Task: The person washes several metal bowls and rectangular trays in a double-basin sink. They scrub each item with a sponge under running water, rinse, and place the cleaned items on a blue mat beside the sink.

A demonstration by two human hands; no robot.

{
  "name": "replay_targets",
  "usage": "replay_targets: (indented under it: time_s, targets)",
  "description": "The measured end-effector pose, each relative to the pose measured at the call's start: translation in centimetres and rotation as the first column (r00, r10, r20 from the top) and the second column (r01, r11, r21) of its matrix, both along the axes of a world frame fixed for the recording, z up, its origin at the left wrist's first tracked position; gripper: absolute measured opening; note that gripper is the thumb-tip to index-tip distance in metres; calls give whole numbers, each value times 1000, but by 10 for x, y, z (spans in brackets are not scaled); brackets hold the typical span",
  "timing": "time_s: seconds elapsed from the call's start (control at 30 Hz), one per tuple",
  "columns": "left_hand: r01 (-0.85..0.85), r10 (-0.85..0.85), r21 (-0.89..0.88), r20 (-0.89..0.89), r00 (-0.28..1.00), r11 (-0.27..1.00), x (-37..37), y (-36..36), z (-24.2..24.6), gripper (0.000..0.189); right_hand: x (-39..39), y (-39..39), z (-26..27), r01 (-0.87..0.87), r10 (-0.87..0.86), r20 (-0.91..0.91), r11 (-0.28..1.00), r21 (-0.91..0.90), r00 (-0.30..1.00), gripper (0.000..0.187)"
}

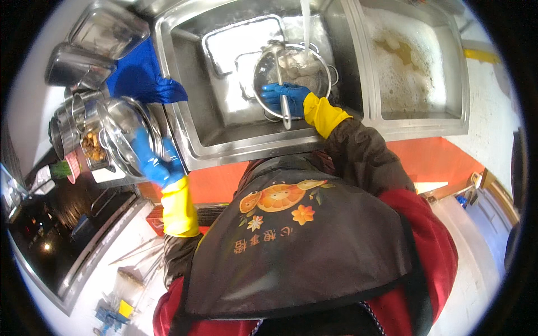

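Both my hands wear blue rubber gloves with yellow cuffs. My right hand (288, 98) grips the handle of a long metal utensil (279, 69), perhaps a ladle, over a round steel pot (329, 86). That pot has loop handles and sits in the left sink basin (201, 122), where running water (306, 25) falls into it. Off to the left, my left hand (157, 157) is at the rim of stacked round steel lids or bowls (122, 115). Its fingers are blurred, so whether they grip the rim is unclear.
Foamy, murky water (407, 71) fills the right basin. A blue cloth (136, 75) lies left of the sink beside rectangular steel pans (109, 31). Brown food pieces (93, 145) are in a container near the lids. A black glossy surface (54, 235) lies lower left.
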State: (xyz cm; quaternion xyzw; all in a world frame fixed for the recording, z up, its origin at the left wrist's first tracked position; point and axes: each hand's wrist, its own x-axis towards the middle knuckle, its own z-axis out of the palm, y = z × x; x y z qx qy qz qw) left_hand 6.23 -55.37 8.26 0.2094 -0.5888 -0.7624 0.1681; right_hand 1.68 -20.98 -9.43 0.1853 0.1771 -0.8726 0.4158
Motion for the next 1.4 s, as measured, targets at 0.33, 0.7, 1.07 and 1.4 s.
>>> replay_targets:
  time_s: [0.33,0.7,1.07,1.4]
  targets:
    - [689,-546,279,814,200,668,-28,170,-100,32,-27,-34,5,-319,303,135,720,616,943,34]
    - [545,-636,477,759,139,689,-34,158,-117,23,-37,46,-166,214,801,5,-167,962,599,32]
    - [740,-523,359,852,-12,569,-55,179,-134,20,-23,-10,0,359,765,-447,299,884,463,27]
    - [854,-579,228,809,101,468,-30,120,-49,32,-32,65,-121,173,665,72,-295,940,744,42]
